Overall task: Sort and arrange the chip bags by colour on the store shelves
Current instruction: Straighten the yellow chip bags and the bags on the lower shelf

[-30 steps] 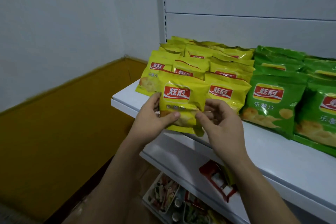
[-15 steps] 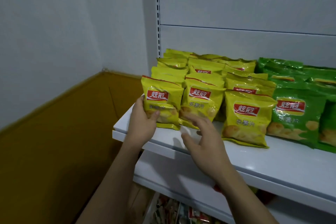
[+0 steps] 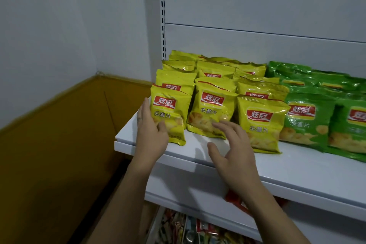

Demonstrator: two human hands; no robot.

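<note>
Several yellow chip bags stand in rows at the left end of the white shelf (image 3: 297, 170), with green chip bags (image 3: 309, 121) to their right. My left hand (image 3: 151, 134) holds the front-left yellow bag (image 3: 168, 109) at its lower left edge, thumb on the front and fingers along its side. The bag stands upright on the shelf. My right hand (image 3: 233, 150) hovers open with spread fingers over the shelf's front. Its fingertips reach the bottom of the middle front yellow bag (image 3: 213, 113); I cannot tell whether they touch. A third front yellow bag (image 3: 261, 123) stands further right.
A slotted shelf upright (image 3: 162, 16) and a grey back panel rise behind the bags. A red packet (image 3: 235, 200) lies on the shelf below, and mixed snack packets (image 3: 198, 230) sit lower down. A white wall and an ochre surface (image 3: 59, 144) are on the left.
A second ago both hands held one yellow bag in front of the shelf. It now stands at the front left, the left hand still on it, and the right hand has let go.
</note>
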